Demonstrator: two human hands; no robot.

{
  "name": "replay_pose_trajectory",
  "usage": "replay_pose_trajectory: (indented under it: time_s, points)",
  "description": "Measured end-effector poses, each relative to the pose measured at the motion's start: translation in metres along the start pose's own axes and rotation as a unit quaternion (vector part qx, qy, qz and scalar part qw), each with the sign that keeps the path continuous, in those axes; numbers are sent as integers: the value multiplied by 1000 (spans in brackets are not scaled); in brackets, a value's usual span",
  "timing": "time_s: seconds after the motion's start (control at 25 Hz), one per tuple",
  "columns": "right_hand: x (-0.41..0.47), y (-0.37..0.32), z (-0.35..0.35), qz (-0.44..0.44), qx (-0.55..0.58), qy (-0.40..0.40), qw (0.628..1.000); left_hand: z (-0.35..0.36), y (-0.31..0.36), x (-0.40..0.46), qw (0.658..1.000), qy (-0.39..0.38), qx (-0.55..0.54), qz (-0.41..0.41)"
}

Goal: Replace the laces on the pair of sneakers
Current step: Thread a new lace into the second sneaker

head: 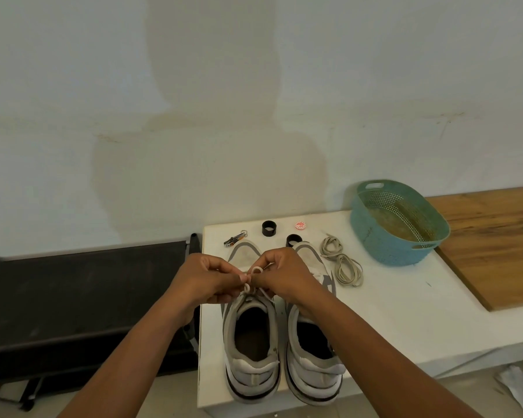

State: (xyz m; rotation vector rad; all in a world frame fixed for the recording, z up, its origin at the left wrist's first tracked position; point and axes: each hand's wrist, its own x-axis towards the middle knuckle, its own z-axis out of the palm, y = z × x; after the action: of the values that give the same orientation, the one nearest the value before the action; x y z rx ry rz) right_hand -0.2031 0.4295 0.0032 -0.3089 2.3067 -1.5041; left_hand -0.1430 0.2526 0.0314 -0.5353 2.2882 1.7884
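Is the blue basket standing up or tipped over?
Tipped. The blue basket leans on its side on the white table, its open mouth facing the camera; nothing loose shows inside.

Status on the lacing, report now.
Left hand and right hand both pinch white lace, tying over left sneaker. Old laces aside. Nothing obstructing.

Stained pale wall, white table

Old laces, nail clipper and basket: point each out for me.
old laces (341, 263), head view, on the coiled bundle.
nail clipper (234, 238), head view, on the middle of its body.
basket (372, 233), head view, on its outer wall.
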Motion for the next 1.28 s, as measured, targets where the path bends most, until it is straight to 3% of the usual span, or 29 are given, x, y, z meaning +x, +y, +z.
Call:
replay_pose_trajectory:
  time_s: [0.24, 0.32, 0.48, 0.68, 1.08, 1.16, 1.28]
  points:
    - [-1, -1, -3, 0, 14, -8, 1000, 4, -1, 5, 999, -27, 27, -5]
    - [0, -1, -4, -6, 1, -14, 1000, 4, -6, 6, 994, -25, 96, 38]
    - [1, -2, -4, -39, -79, -1, 996, 9, -14, 12, 955, 53, 258, 135]
    - [2, -3, -5, -52, -147, 13, 988, 21, -22, 12, 928, 90, 302, 199]
    - [0, -2, -7, -17, -86, 21, 996, 32, -21, 12, 895, 74, 395, 194]
    - [-2, -2, -7, -10, -57, 21, 998, 32, -22, 13, 900, 72, 388, 184]
    - [-4, -1, -3, -54, -99, 36, 993, 24, -23, 17, 939, 48, 311, 139]
